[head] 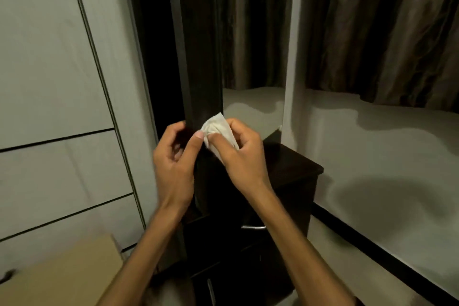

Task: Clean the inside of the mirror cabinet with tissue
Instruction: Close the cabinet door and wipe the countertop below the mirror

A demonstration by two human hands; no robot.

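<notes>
tissue [219, 133] between both hands, before cabinet door [198, 57]; bed [385, 156] right; cardboard box [62, 273] lower left

White crumpled tissue [218, 131] against dark, seemingly open cabinet door [198, 57].

left hand [177, 159]: fingers curled | right hand [239, 149]: pinching, fingers curled
</notes>
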